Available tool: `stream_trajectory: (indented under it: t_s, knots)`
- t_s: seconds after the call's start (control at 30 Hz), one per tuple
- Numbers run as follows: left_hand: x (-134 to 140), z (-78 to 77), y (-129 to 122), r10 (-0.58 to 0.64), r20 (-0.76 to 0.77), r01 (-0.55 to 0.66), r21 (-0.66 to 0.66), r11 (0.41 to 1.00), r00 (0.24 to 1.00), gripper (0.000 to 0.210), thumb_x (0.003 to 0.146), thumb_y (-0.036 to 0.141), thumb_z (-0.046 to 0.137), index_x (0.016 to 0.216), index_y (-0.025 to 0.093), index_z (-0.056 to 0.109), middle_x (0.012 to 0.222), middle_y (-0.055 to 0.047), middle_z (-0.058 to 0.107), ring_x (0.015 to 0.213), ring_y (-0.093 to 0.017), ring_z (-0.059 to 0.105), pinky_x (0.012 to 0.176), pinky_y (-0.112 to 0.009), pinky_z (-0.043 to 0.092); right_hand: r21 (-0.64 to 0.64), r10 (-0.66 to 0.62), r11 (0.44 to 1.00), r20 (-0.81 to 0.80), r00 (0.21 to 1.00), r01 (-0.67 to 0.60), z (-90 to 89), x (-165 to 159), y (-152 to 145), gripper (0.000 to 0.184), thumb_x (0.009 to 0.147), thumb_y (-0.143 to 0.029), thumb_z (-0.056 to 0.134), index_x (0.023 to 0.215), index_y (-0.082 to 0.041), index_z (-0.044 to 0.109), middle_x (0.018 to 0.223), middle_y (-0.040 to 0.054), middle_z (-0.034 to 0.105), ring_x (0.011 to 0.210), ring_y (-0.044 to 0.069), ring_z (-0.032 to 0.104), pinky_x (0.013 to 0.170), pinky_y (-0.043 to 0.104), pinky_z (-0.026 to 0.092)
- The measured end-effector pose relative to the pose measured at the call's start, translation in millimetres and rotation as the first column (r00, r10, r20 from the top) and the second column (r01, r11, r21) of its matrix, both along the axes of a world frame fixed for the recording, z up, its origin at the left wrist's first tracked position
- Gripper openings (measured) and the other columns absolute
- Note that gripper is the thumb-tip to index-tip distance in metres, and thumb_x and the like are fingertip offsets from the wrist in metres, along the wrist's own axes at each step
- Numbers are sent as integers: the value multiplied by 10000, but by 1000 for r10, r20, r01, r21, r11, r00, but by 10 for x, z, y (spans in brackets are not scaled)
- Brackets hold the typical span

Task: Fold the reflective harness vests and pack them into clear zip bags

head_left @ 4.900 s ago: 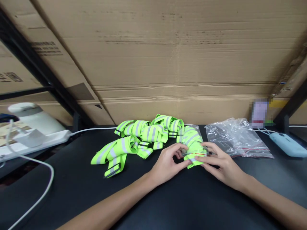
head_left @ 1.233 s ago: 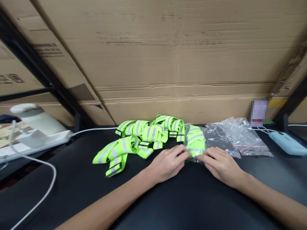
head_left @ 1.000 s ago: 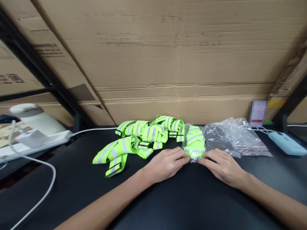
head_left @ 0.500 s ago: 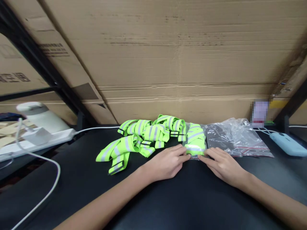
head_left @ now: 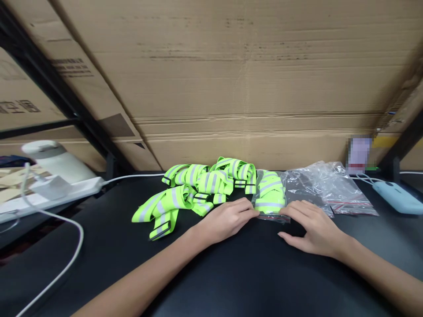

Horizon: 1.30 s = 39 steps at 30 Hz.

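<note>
A clear zip bag (head_left: 273,217) lies flat on the black table, its opening edge towards me. Inside it is a folded neon-green reflective strap (head_left: 269,196) with grey stripes. My left hand (head_left: 229,221) pinches the bag's near left corner, fingers closed together. At the bag's right edge, my right hand (head_left: 309,226) rests its fingertips on the plastic, with the thumb spread away over the table. More green reflective straps (head_left: 176,200) lie in loose coils to the left, some with black end pieces. Several clear bags (head_left: 330,189) with red zip lines are spread out on the right.
Cardboard (head_left: 211,88) walls off the back. A light-blue power bank (head_left: 398,197) sits at the far right, near a blurred-out purple item (head_left: 358,154). On the left are a white power strip (head_left: 79,191), a pale bottle (head_left: 61,163) and a white cable (head_left: 77,246) crossing the table.
My right thumb has come off the bag and spread away. The bag's near edge shows more fully, and my left fingers have drawn slightly left along it.
</note>
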<state>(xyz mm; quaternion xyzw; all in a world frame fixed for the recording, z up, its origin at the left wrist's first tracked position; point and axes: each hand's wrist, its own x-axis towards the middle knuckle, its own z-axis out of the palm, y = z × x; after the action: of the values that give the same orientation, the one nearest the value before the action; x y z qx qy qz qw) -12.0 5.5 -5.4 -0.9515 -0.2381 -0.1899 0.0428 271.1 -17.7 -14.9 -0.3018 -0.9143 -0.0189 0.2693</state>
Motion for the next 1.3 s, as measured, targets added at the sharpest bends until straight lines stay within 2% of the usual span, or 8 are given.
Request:
stream_trajectory:
  t_s: [0.2, 0.47, 0.7, 0.83, 0.97, 1.07, 1.13, 1.3]
  knots:
    - [-21, -42, 17, -1, 54, 0, 7, 1000, 999, 270, 1020, 120, 434, 1133, 146, 678, 1021, -104, 692, 957, -195, 676, 820, -306, 596, -93, -77, 992, 64, 995, 83, 58, 188, 100, 321, 877, -434, 705, 1093, -209, 629, 967, 64, 720, 866, 244, 691, 757, 386, 544]
    - [83, -72, 21, -44, 350, 52, -15, 999, 936, 264, 1002, 79, 484, 1190, 149, 656, 1003, -100, 677, 903, -168, 646, 781, -309, 586, 97, -8, 995, 35, 999, 4, 47, 208, 122, 151, 983, -276, 588, 1091, -194, 655, 932, 64, 737, 843, 213, 705, 743, 353, 539]
    - [228, 53, -63, -15, 572, 12, 9, 1000, 820, 268, 969, 67, 558, 1178, 189, 673, 994, -71, 671, 915, -164, 657, 795, -315, 582, 152, 10, 988, -16, 1000, -7, 103, 177, 87, 186, 961, -276, 635, 1115, -184, 684, 994, 87, 758, 870, 229, 724, 727, 363, 572]
    - [281, 236, -96, 40, 655, -40, -15, 999, 755, 231, 944, 62, 595, 1111, 182, 700, 975, -68, 691, 906, -168, 658, 813, -331, 570, 148, 81, 988, -283, 956, -40, 212, 176, 96, 152, 936, -131, 645, 1040, -212, 722, 918, 52, 775, 816, 198, 732, 721, 350, 588]
    - [360, 472, -142, 162, 809, -27, -178, 984, 566, 114, 914, 146, 679, 1007, 182, 734, 929, -44, 736, 864, -160, 685, 800, -302, 582, -184, -28, 974, -675, 738, -131, 380, 157, 141, 56, 881, -196, 737, 901, -240, 765, 987, 56, 778, 920, 220, 740, 798, 376, 615]
    - [429, 587, -202, 326, 859, 119, -399, 909, 394, 109, 871, 249, 749, 958, 184, 758, 878, -32, 755, 789, -151, 704, 722, -267, 602, -428, -207, 848, -811, 547, -314, 419, 125, 153, 75, 859, -315, 774, 853, -242, 755, 889, 37, 789, 815, 199, 748, 713, 338, 630]
    - [457, 586, -226, 448, 830, 231, -532, 814, 331, 157, 839, 303, 786, 936, 180, 773, 847, -33, 764, 747, -142, 704, 684, -248, 601, -544, -321, 734, -805, 499, -406, 374, 90, 137, 163, 845, -382, 781, 828, -228, 732, 763, 20, 768, 671, 163, 718, 609, 290, 613]
    - [426, 300, -167, 699, 619, 459, -769, 446, 359, 306, 812, 383, 813, 995, 140, 778, 909, -84, 780, 770, -143, 705, 709, -250, 592, -720, -506, 472, -694, 512, -509, 164, 12, 96, 231, 818, -405, 793, 816, -189, 714, 774, 58, 758, 628, 153, 684, 569, 276, 585]
